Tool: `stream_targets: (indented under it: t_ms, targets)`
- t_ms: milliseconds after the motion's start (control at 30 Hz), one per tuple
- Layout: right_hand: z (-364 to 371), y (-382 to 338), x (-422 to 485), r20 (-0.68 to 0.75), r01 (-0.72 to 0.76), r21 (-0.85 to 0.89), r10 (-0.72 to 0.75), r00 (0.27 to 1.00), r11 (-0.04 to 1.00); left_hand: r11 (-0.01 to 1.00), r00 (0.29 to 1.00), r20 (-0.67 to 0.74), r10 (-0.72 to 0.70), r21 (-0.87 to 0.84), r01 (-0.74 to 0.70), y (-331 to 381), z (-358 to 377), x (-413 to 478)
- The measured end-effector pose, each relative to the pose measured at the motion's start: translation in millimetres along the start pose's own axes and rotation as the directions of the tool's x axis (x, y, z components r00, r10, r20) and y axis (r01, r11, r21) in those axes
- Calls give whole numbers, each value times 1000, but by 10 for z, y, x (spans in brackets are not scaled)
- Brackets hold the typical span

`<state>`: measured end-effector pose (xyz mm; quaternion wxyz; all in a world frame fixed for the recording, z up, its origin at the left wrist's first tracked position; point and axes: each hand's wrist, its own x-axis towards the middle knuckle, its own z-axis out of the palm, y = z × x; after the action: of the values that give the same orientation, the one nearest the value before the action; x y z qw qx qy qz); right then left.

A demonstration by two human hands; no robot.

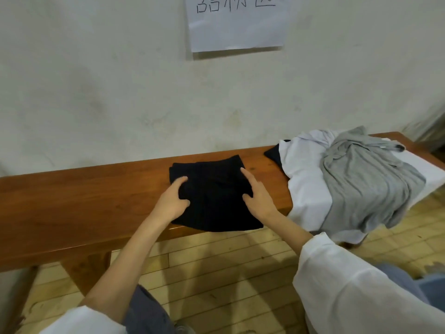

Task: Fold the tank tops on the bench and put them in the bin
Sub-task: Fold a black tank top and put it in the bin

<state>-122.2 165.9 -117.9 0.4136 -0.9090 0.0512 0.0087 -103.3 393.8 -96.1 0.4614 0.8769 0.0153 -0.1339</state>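
A black tank top point(216, 194) lies folded into a rough square on the wooden bench point(84, 201), its near edge hanging slightly over the front. My left hand point(172, 201) grips its left side, thumb and fingers pinching the cloth. My right hand point(256, 194) holds its right side, with the forefinger stretched along the edge. To the right lies a pile with a grey tank top point(366, 182) on a white one point(303, 179) and a dark one point(274, 153) peeking out beneath. No bin is in view.
A pale wall rises directly behind the bench, with a paper sign point(237, 22) taped up high. Wooden plank floor point(216, 273) lies below. The pile drapes over the bench's front edge at the right.
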Motion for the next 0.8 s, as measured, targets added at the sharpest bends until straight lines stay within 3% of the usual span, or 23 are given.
stream_targets:
  t_ms: [200,400,633,800]
  targets:
    - [-89,86,-203,16,-137,202,137,990,970,989,998,65,27,147,-36,333,150,-195]
    - [-572,423,-565,-122,-191,284,233,965,940,927,959,185,216,270,-261,1032,774,-449]
    - [-1612,1028,-1253,-302,-206,345,317,899,916,831,860,330,389,278,-482,1878,1891,-816]
    - [-2258,1824,-1955,-449,-234,444,441,777,865,763,756,474,452,233,-603,2406,2869,-1174]
